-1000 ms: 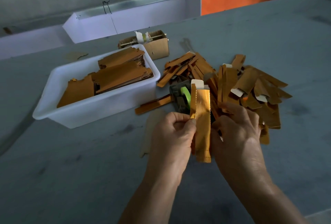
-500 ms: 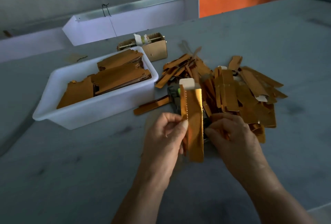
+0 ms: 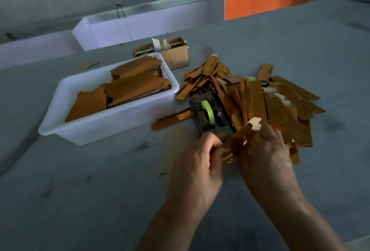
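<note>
Just before the tape dispenser (image 3: pixel 210 116), left hand (image 3: pixel 197 162) and right hand (image 3: pixel 264 150) pinch a gold carton blank (image 3: pixel 238 140), which could crease if squeezed unevenly.

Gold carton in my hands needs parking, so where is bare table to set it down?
Bare table lies in front of the white tub, left of the left hand, and near-right, below the gold pile beside the right hand. Crowded between tub and pile, where the tape dispenser and loose strips sit.
</note>
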`<action>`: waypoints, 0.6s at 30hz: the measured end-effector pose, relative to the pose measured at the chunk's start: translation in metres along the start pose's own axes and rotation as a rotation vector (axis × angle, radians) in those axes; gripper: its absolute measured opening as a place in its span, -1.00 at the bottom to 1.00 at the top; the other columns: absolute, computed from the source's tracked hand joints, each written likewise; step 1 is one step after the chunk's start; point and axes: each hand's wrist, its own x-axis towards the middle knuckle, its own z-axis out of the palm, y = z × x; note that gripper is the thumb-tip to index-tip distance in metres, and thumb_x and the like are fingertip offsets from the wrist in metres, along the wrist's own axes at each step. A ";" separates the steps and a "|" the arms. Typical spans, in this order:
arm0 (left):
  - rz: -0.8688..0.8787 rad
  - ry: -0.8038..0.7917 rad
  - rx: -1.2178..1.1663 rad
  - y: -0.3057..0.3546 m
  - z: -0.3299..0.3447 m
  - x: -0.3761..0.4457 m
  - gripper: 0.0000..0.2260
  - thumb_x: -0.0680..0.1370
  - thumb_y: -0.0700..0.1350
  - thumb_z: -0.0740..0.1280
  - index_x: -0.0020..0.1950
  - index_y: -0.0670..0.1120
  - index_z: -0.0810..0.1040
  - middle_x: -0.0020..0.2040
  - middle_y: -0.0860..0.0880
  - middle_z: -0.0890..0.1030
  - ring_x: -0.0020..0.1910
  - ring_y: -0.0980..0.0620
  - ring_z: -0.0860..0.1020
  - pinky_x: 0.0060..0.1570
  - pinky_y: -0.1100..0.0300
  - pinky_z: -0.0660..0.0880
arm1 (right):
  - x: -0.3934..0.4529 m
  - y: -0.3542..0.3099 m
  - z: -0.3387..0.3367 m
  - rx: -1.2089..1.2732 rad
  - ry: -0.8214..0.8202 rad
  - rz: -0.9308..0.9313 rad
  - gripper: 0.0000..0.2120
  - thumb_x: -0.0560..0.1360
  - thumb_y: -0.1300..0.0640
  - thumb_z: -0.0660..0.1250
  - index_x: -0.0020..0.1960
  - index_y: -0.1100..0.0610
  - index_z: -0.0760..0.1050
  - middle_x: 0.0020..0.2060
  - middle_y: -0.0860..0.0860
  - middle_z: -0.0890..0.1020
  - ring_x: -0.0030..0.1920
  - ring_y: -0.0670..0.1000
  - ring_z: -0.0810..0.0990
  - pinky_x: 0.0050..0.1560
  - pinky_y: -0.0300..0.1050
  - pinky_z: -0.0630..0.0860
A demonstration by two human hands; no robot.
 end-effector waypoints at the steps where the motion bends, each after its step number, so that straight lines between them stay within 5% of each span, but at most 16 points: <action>1: -0.009 -0.003 0.000 0.002 0.000 0.000 -0.97 0.57 -0.10 0.32 -0.06 0.02 0.50 -0.24 0.13 0.61 -0.37 0.18 0.52 -0.43 0.33 0.45 | -0.003 0.002 -0.004 0.001 0.018 -0.005 -0.91 0.49 0.21 0.32 -0.11 0.19 0.59 0.03 0.04 0.51 0.06 0.08 0.44 0.07 0.03 0.46; 3: -0.087 -0.005 -0.098 0.004 -0.003 0.003 -0.95 0.56 -0.11 0.33 -0.09 0.03 0.52 -0.25 0.12 0.63 -0.34 0.17 0.57 -0.40 0.24 0.50 | -0.004 0.002 -0.018 0.098 0.120 -0.057 -0.95 0.45 0.25 0.38 -0.18 0.21 0.60 -0.02 0.06 0.55 -0.05 0.07 0.52 -0.07 -0.12 0.50; 5: -0.243 -0.034 -0.274 0.006 -0.005 0.006 -0.91 0.55 -0.10 0.34 -0.15 0.07 0.53 -0.30 0.17 0.62 -0.30 0.24 0.58 -0.41 0.38 0.47 | -0.007 0.002 -0.035 0.202 0.182 -0.118 -0.91 0.46 0.15 0.35 -0.22 0.09 0.56 -0.11 -0.06 0.54 -0.17 -0.09 0.53 -0.24 -0.39 0.42; 10: -0.397 -0.057 -0.499 0.019 -0.022 0.004 -0.95 0.49 -0.09 0.36 -0.18 0.02 0.57 -0.28 0.03 0.65 -0.36 0.17 0.59 -0.41 0.36 0.48 | -0.013 -0.002 -0.055 0.673 -0.168 -0.168 -0.81 0.40 -0.18 0.24 -0.23 -0.09 0.49 -0.27 -0.08 0.54 -0.29 -0.04 0.50 -0.34 -0.20 0.44; 16: -0.576 -0.193 -0.684 0.019 -0.034 -0.002 -0.95 0.54 -0.14 0.35 -0.09 -0.09 0.59 -0.22 -0.08 0.70 -0.30 -0.02 0.68 -0.20 0.01 0.65 | -0.018 -0.006 -0.042 0.521 -0.214 -0.210 -0.87 0.37 -0.12 0.28 -0.23 -0.08 0.51 -0.23 -0.16 0.52 -0.19 -0.10 0.50 -0.29 -0.26 0.37; 18: -0.597 -0.203 -0.740 0.019 -0.037 -0.001 -0.96 0.54 -0.19 0.37 -0.10 -0.11 0.60 -0.22 -0.09 0.70 -0.27 -0.03 0.69 -0.20 0.02 0.65 | -0.017 -0.007 -0.042 0.482 -0.230 -0.211 -0.90 0.36 -0.07 0.26 -0.25 -0.09 0.50 -0.23 -0.18 0.51 -0.19 -0.12 0.49 -0.30 -0.27 0.37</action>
